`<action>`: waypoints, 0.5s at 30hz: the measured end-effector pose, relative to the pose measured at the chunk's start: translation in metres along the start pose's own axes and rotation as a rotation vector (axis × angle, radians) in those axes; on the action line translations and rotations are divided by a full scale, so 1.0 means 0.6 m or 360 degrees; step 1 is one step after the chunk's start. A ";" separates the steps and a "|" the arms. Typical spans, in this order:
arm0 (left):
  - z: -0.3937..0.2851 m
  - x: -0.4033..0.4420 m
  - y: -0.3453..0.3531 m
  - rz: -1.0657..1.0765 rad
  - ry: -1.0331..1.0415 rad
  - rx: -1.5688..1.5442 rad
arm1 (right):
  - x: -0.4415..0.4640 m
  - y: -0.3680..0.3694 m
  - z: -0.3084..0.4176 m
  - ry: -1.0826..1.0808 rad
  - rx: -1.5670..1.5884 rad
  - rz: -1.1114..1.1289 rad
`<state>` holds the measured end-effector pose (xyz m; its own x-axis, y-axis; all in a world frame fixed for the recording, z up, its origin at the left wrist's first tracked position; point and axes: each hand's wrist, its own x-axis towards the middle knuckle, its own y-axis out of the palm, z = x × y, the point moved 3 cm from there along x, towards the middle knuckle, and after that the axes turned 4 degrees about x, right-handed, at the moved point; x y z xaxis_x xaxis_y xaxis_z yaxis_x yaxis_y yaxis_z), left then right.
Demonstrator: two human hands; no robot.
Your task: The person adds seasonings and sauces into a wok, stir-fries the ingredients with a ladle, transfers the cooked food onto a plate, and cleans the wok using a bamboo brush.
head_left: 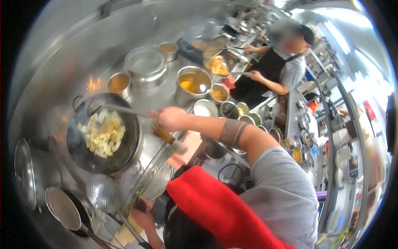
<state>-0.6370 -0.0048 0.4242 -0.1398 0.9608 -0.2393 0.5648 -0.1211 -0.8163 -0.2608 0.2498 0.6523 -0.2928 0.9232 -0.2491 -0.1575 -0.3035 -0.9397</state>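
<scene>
Closest to me there's a bright red towel (219, 203) draped over the cook's grey shirt (286, 186). The left hand (143, 215) is down low by the edge of the stove counter, next to something dark, and honestly it's too blurry there; can't tell whether those fingers are spread or gripping. Near it, a dimpled metal skimmer (103, 193) lies beside a long-handled pan (63, 207).

The right arm is stretched out over the counter, and the right hand (171, 118) has its fingers curled tight around a long metal utensil (130, 110). There's also a wooden handle (163, 132) just under that hand, no idea if it's part of the same tool. The utensil's far end is inside the dark wok (132, 143), near the rim, and the chopped pale veg (105, 135) is heaped in the middle of the wok. Orange flames (95, 84) are licking up just past it.

Beyond that you've got a small pot of orange liquid (119, 83), a big covered pot (145, 62) and a pot of yellow liquid (192, 84). Further back, a co-worker (273, 62) in a black apron has both hands wrapped around handles, with golden food (217, 66) out in front.
</scene>
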 end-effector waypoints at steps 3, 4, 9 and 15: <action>-0.066 0.000 -0.045 -0.0010 -0.0027 -0.0275 | 0.019 -0.001 -0.003 0.0040 0.0032 0.0047; -0.012 0.005 -0.002 -0.0111 -0.0111 -0.0025 | 0.023 -0.006 0.000 0.0046 0.0058 0.0025; -0.023 0.000 -0.020 -0.0094 -0.0326 0.0342 | 0.135 0.080 0.021 -0.0311 0.0377 -0.0293; -0.016 -0.016 -0.021 -0.0012 -0.0347 0.0280 | 0.108 0.075 0.104 0.0391 0.2213 0.0774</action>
<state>-0.6351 -0.0099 0.4419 -0.3257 0.8880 -0.3247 0.4158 -0.1739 -0.8927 -0.3456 0.2812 0.6083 -0.4393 0.6411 -0.6293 -0.8845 -0.4311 0.1784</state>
